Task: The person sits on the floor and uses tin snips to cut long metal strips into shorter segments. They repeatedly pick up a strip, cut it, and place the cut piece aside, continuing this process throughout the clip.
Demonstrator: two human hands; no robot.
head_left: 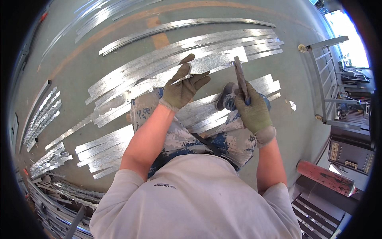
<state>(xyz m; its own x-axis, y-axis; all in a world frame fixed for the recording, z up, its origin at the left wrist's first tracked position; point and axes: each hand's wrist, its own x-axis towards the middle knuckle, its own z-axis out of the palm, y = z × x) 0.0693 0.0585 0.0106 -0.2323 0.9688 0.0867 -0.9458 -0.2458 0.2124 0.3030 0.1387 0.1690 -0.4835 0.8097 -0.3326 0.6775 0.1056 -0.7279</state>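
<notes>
Both of my hands wear olive-green work gloves. My left hand (179, 88) pinches a shiny galvanized metal strip (217, 60) between thumb and forefinger, with the other fingers stretched out beneath it. The strip slants across the hand, its right end raised above other strips. In my right hand (253, 110) is a long, narrow grey metal hand tool (240, 75), upright and beside the strip's right end. A bit of blue shows near its grip; whether its jaws are open I cannot make out. Flat metal strips (131, 65) lie in rows in front of me and between my legs.
A long metal profile (187, 24) lies beyond the strips. More strips (105, 153) are at my left, near stacked metal bars (59, 207). To my right stand a wheeled metal frame (323, 79), a red cylinder (324, 175) and a slatted rack (318, 217).
</notes>
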